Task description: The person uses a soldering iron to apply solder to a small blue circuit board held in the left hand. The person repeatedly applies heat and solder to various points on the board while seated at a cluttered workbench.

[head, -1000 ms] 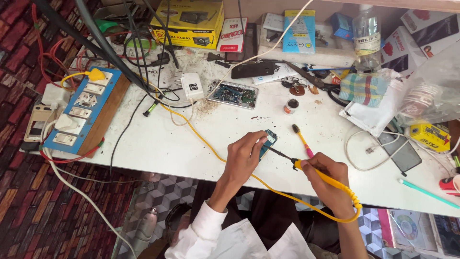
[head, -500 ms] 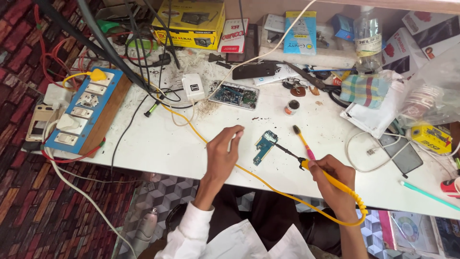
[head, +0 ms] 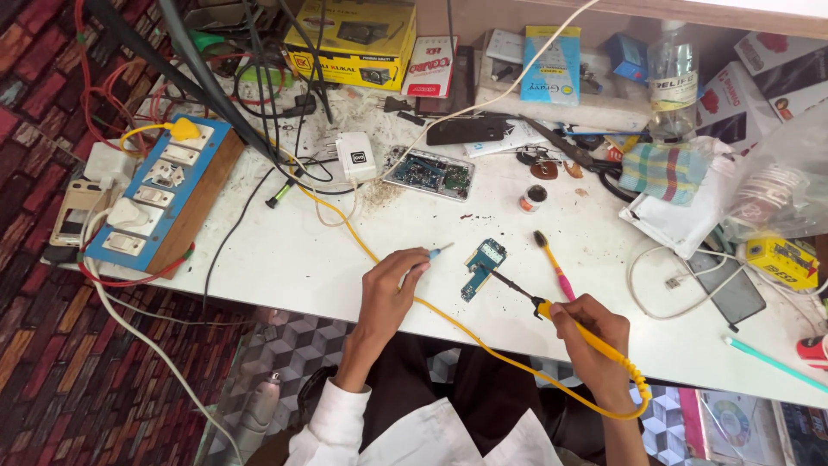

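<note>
Two bare hands are working over the white, debris-speckled bench top (head: 285, 259). Right hand (head: 593, 332) is closing firmly around the yellow-handled soldering iron (head: 552, 312), its dark tip resting on the small blue-green circuit board (head: 483, 266) lying flat near the bench's front edge. Left hand (head: 388, 289) is pinching a thin blue-tipped probe tool (head: 435, 252) between curled fingers, its point hovering just left of the board, not touching it.

For a clean joint, keeping the iron tip steady on one pad and bracing the right wrist on the bench is advisable; the unclamped board is likely sliding easily, so the probe should be pinning it.

The yellow iron cord (head: 362, 237) is trailing across the bench beneath the left hand and may be dragging the iron. A pink-handled brush (head: 552, 263) is lying just right of the board. Well behind are an opened phone chassis (head: 429, 173), a white plug adapter (head: 356, 157), a small round flux tin (head: 534, 198) and a blue switch board (head: 164, 194)
</note>
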